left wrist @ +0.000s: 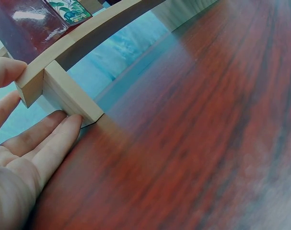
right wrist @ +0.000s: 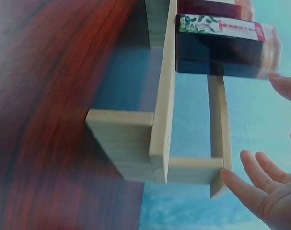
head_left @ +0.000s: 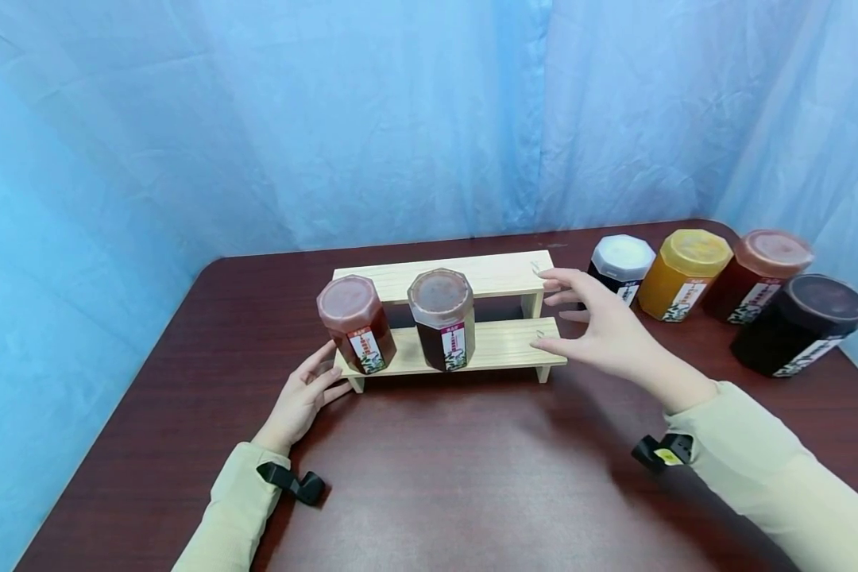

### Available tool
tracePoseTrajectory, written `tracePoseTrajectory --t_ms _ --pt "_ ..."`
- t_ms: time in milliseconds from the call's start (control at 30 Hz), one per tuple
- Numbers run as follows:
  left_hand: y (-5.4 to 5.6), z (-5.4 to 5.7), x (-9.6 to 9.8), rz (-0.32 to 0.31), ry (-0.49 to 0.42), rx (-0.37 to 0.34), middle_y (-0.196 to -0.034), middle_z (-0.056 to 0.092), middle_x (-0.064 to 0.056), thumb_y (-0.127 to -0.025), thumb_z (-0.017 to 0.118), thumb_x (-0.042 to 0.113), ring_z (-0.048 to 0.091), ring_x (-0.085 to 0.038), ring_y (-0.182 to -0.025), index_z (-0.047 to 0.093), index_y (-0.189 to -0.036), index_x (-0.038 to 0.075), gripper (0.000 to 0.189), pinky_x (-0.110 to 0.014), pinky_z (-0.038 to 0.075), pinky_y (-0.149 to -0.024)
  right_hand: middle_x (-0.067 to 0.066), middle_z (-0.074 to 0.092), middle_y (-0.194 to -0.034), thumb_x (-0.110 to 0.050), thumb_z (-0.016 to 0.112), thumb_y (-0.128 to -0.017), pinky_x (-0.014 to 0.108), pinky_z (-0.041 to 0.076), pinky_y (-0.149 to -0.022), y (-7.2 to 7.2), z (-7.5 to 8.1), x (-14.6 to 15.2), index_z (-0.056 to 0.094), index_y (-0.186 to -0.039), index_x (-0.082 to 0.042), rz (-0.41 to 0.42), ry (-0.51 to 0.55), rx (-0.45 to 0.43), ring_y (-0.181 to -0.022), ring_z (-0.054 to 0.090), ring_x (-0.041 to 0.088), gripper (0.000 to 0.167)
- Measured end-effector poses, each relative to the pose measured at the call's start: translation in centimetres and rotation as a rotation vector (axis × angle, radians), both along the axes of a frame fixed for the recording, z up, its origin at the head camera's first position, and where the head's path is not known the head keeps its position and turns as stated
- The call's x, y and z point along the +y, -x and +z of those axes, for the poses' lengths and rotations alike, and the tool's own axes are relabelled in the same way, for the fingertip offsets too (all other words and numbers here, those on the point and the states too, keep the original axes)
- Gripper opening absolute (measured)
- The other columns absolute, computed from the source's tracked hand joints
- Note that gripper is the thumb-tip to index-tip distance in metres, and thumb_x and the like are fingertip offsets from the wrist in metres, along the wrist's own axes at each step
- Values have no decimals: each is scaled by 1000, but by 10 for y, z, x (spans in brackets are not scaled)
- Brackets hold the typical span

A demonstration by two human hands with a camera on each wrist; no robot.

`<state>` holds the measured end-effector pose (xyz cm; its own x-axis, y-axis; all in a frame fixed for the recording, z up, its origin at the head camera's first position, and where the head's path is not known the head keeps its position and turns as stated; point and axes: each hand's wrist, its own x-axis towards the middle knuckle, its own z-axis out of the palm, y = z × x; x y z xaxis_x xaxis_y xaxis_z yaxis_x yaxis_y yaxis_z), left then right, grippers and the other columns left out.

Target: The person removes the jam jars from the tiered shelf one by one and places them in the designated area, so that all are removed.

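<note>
A two-step pale wooden rack (head_left: 500, 345) stands on the table. On its lower step, toward the left, are a red-brown jar with a pinkish lid (head_left: 373, 334) and a dark jar with a translucent lid (head_left: 439, 342). My left hand (head_left: 306, 400) rests its fingers against the rack's left end; in the left wrist view, fingertips touch the plank corner and a leg (left wrist: 71, 91). At the other end, my right hand (head_left: 604, 322) is spread, thumb near the lower step. One right fingertip (right wrist: 226, 175) appears to meet the upper step's end.
To the right stand several more octagonal jars: one with a white lid (head_left: 620, 262), a yellow one (head_left: 675, 282), a red-brown one (head_left: 751, 278) and a black one (head_left: 794, 326). Blue curtains (head_left: 400, 119) hang behind the dark wooden table (head_left: 436, 469).
</note>
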<state>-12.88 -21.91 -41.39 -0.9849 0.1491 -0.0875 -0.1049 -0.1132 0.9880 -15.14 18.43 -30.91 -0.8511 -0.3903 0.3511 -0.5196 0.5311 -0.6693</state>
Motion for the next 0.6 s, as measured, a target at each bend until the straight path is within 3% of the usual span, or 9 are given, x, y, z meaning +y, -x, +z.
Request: tracePoseTrajectory --t_ms 300,600 --pt "0 1 0 -2 15 -4 -127 43 -16 -96 47 5 61 -7 -101 19 -151 3 61 -27 53 -86 18 49 -128 -8 84 -68 53 50 -90 10 2 -26 42 -137 -6 35 21 -56 -110 58 33 80" --pt "-1 2 1 4 -3 2 -118 49 -6 -96 47 3 61 -6 -99 19 -150 2 61 -27 54 -85 17 48 -131 -8 84 -68 49 50 -92 10 5 -46 41 -137 -8 74 49 -92 -112 56 30 81"
